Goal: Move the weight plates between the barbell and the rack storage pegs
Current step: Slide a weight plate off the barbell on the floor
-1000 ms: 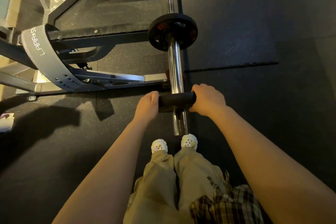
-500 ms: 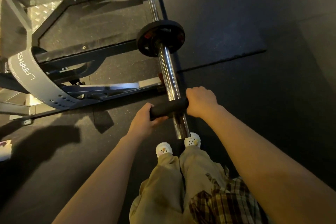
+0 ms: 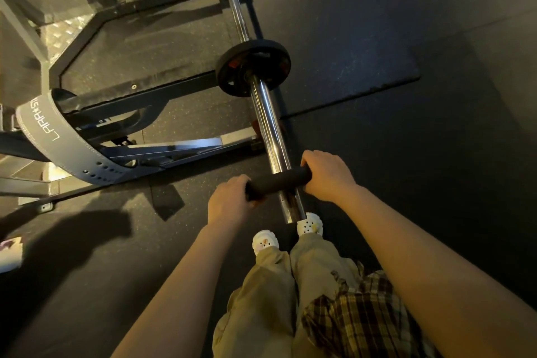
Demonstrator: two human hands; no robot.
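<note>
Flooring (image 3: 406,154) of dark speckled rubber fills our view, with the grey steel rack (image 3: 122,113) at left, a perforated grey belt (image 3: 58,139) draped over it. Our chromed barbell (image 3: 268,125) carries one round black plate (image 3: 253,67) seated far up the sleeve. Our left hand (image 3: 229,203) and right hand (image 3: 327,176) curl around a second black weight plate (image 3: 277,182), seen edge-on near the sleeve's end.

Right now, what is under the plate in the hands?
The chrome barbell sleeve passes under the held plate, gripped by left hand and right hand. Its centre hole is hidden.
</note>
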